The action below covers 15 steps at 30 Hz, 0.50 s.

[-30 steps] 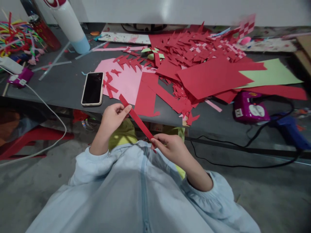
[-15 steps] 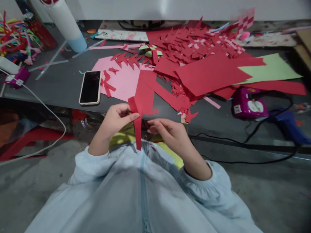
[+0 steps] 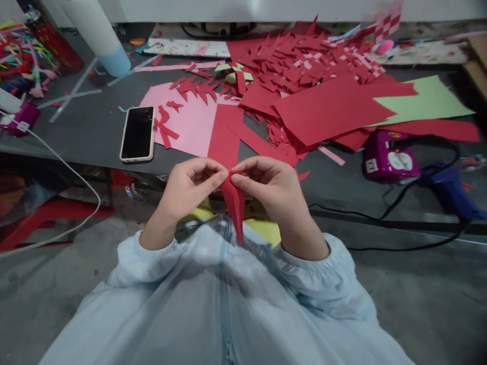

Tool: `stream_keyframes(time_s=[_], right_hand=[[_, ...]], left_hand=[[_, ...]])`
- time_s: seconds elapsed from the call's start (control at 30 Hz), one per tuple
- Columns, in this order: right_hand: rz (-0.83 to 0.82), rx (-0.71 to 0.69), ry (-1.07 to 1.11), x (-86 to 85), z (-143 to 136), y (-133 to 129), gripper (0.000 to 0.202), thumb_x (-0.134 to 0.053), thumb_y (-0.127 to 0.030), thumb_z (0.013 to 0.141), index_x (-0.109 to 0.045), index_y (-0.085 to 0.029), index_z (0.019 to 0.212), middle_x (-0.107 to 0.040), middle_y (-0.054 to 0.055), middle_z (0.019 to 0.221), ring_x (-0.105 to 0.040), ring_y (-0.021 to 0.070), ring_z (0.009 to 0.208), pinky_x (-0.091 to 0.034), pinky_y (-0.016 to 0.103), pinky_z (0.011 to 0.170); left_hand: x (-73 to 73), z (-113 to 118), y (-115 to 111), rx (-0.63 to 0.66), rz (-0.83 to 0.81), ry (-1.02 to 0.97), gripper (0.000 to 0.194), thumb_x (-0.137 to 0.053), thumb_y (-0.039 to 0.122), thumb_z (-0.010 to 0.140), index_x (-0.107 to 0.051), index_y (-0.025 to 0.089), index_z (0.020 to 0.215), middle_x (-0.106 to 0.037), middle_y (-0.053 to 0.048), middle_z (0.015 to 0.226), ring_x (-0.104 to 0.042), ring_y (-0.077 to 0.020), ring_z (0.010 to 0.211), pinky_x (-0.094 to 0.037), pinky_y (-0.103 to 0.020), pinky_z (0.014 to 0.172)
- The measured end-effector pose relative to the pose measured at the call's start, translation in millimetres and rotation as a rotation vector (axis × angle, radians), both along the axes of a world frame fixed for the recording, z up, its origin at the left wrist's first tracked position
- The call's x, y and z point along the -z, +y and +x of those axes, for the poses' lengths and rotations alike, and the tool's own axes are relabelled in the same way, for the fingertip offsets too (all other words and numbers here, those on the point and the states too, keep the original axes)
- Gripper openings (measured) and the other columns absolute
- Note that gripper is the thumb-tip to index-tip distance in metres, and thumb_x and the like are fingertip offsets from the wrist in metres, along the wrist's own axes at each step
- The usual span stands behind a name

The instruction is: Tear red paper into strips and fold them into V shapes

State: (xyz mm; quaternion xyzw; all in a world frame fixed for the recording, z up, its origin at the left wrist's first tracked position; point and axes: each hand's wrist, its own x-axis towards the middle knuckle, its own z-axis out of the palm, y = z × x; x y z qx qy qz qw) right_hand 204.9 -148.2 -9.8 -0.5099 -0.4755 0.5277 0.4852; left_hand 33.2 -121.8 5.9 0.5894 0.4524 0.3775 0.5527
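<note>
Folding the red strip (image 3: 234,203): your left hand (image 3: 188,187) and right hand (image 3: 272,190) both pinch its top; next, probably press the crease flat.

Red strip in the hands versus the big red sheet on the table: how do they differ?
The red strip is narrow and folded to a hanging point; the big red sheet is broad and lies flat. The strip is pinched at its top by the left hand and right hand; the sheet rests untouched on the paper pile. Both look like the same red paper.
</note>
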Motion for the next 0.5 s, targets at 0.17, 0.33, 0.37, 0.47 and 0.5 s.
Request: stream_keyframes(time_s=[0.17, 0.33, 0.37, 0.47, 0.5], right_hand=[[0.007, 0.007, 0.058, -1.1, -1.7, -1.8, 0.04, -0.08, -0.057, 0.065, -0.068, -0.021, 0.077, -0.071, 0.002, 0.076, -0.067, 0.0147, 0.068, -0.056, 0.029, 0.064], [0.023, 0.023, 0.109, 1.5, -2.6, -2.3, 0.031, -0.081, -0.048, 0.069, -0.069, -0.02, 0.075, -0.072, 0.001, 0.073, -0.066, 0.0123, 0.063, -0.055, 0.025, 0.06], [0.027, 0.022, 0.13, 2.4, -3.0, -2.0, 0.03, -0.081, -0.047, 0.069, -0.069, -0.02, 0.075, -0.072, 0.001, 0.072, -0.065, 0.0118, 0.062, -0.054, 0.024, 0.059], [0.039, 0.016, 0.223, 4.6, -4.6, -0.6, 0.025, -0.083, -0.041, 0.069, -0.07, -0.02, 0.073, -0.071, -0.001, 0.07, -0.064, 0.0099, 0.06, -0.054, 0.022, 0.058], [0.038, 0.016, 0.254, 4.8, -5.3, -0.2, 0.024, -0.084, -0.039, 0.069, -0.07, -0.02, 0.073, -0.071, -0.001, 0.07, -0.064, 0.0093, 0.06, -0.054, 0.021, 0.059]], left_hand=[[-6.4, 2.9, -2.8, -0.03, -0.067, -0.042, 0.022, -0.08, 0.038, 0.071, -0.071, 0.018, 0.073, -0.066, 0.0, 0.067, -0.06, -0.0113, 0.059, -0.053, -0.024, 0.06], [-1.9, 2.5, -2.2, 0.031, -0.142, -0.15, 0.023, -0.08, 0.037, 0.071, -0.07, 0.016, 0.072, -0.064, 0.002, 0.063, -0.057, -0.0086, 0.056, -0.051, -0.021, 0.058], [-0.7, 2.7, -1.7, 0.036, -0.151, -0.163, 0.025, -0.081, 0.038, 0.071, -0.07, 0.016, 0.073, -0.064, 0.002, 0.063, -0.057, -0.0086, 0.056, -0.051, -0.021, 0.058], [2.1, 4.4, -0.9, 0.036, -0.186, -0.219, 0.029, -0.082, 0.042, 0.07, -0.07, 0.015, 0.073, -0.064, 0.002, 0.064, -0.057, -0.0081, 0.057, -0.05, -0.02, 0.058], [2.8, 5.2, -1.0, 0.033, -0.198, -0.243, 0.029, -0.082, 0.041, 0.07, -0.07, 0.015, 0.072, -0.064, 0.002, 0.063, -0.057, -0.0077, 0.057, -0.049, -0.02, 0.058]])
